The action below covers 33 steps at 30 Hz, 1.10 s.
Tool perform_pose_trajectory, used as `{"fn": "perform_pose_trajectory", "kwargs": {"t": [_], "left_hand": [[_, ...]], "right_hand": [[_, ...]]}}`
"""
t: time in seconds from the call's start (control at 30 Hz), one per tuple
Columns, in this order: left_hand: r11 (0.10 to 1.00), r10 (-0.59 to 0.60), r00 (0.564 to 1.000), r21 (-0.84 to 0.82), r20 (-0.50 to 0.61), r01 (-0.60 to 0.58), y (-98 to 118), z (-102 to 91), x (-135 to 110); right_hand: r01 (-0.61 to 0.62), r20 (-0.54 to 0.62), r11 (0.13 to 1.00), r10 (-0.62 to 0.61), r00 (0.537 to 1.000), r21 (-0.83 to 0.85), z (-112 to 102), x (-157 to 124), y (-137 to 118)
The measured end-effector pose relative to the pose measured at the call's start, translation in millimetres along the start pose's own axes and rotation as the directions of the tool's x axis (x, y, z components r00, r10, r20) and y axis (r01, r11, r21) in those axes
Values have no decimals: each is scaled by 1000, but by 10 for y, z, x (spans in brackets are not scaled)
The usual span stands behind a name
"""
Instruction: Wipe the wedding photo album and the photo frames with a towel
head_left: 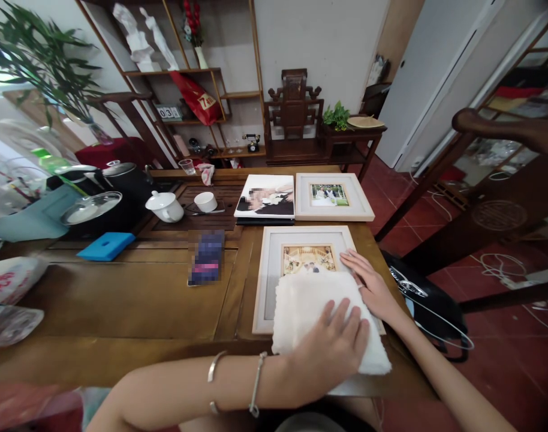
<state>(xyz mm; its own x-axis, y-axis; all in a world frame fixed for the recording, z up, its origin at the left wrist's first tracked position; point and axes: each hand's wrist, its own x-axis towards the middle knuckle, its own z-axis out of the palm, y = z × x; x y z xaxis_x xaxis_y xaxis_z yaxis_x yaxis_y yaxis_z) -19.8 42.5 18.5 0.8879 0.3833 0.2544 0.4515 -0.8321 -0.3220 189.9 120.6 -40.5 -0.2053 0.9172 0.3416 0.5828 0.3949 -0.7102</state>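
A framed photo point(256, 321) with a pale wooden border lies on the table near its right end. A folded white cloth point(296, 306) covers the lower part of it. Flat on this cloth rests my left hand point(330, 342), palm down, its fingers apart. My right hand point(373, 285) lies along the frame's right edge with fingers stretched out and touching the border. It wears a ring. Above the cloth, part of the picture point(309, 258) still shows. What is under the cloth is hidden.
Behind lie a second framed photo point(364, 207) and a stacked photo panel point(265, 198). Leftward on the wooden table point(166, 312) are a phone-like blurred item point(206, 258), a blue box point(107, 246), a lidded white cup point(165, 206) and a small bowl point(205, 202). A dark chair point(503, 204) stands right.
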Motion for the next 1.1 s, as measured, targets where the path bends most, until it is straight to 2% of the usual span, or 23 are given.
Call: {"fn": "perform_pose_trajectory", "kwargs": {"t": [0.17, 0.3, 0.43, 0.53, 0.63, 0.7, 0.83, 0.9, 1.0, 1.1], "left_hand": [[996, -85, 988, 1, 128, 86, -291, 20, -239], [997, -64, 976, -22, 208, 70, -385, -123, -439], [981, -143, 928, -72, 345, 178, -586, -357, -628], [953, -234, 888, -87, 396, 290, -887, -355, -636], [909, -375, 856, -41, 357, 415, -1201, -137, -434], [900, -400, 860, -42, 316, 434, -1349, 53, -202], [964, -238, 954, -75, 179, 255, -1454, 377, 333], [987, -130, 982, -74, 137, 141, -1445, 503, 545], [996, -28, 988, -74, 155, 40, -1411, 625, 697], [995, -61, 975, -59, 215, 75, -1391, 625, 644]], "right_hand": [[1, -11, 1000, -2, 1000, -15, 13, -1, -10], [-9, -14, 999, 9, 1000, -33, 30, -6, -6], [-18, -8, 999, 18, 1000, -44, 39, -10, 4], [-5, -4, 999, 5, 1000, -47, 43, -12, 15], [8, -18, 999, -9, 1000, -41, 47, -12, 26], [25, -23, 999, -25, 999, -30, 48, -13, 35], [44, -26, 999, -44, 999, -22, 53, -16, 60], [22, -36, 999, -23, 999, -25, 58, -16, 76], [-21, -44, 999, 20, 999, -24, 61, -12, 87], [-20, -30, 1000, 19, 999, -15, 53, -2, 70]]}}
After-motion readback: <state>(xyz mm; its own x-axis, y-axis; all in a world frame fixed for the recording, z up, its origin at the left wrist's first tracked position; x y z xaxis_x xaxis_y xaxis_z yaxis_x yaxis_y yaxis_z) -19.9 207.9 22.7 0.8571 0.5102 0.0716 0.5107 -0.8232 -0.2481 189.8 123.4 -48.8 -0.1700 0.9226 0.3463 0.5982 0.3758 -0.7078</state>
